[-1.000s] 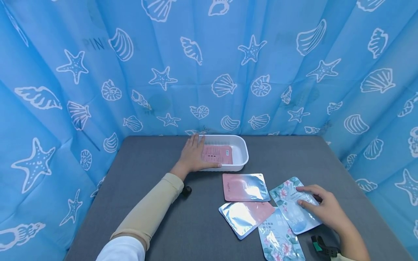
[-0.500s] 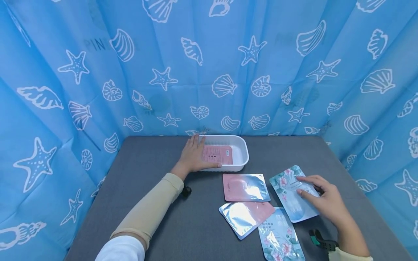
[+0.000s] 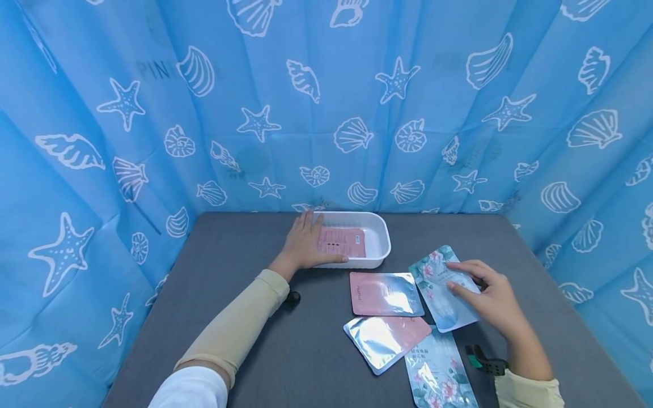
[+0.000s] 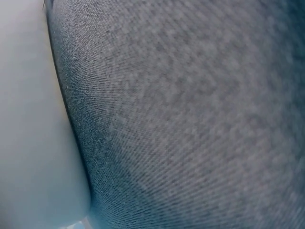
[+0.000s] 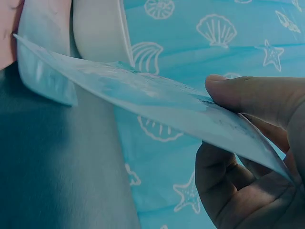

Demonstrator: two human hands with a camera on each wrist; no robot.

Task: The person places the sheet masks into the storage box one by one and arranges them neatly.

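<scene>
At the back of the table my left hand (image 3: 302, 242) rests on the left end of a white plastic tray (image 3: 380, 237), fingers extended and thumb along its front rim. Inside the tray lies a pink packet (image 3: 340, 242). My right hand (image 3: 492, 294) pinches a blue floral face mask packet (image 3: 440, 292) between thumb and fingers. In the right wrist view that floral packet (image 5: 157, 102) is tilted above the table, thumb (image 5: 238, 93) on one face and fingers (image 5: 219, 167) on the other. The left wrist view shows mostly grey cloth, with no fingers distinguishable.
Left of the held packet lie a pink foil packet (image 3: 380, 293) and silver-pink packets (image 3: 382, 343), seemingly overlapping. Another floral packet (image 3: 442, 371) is nearer the front. A blue shell-print curtain (image 3: 326, 113) surrounds the grey table (image 3: 285, 362).
My right hand has lifted the floral packet and carried it left and away from me, toward the tray. My left hand has stayed on the tray.
</scene>
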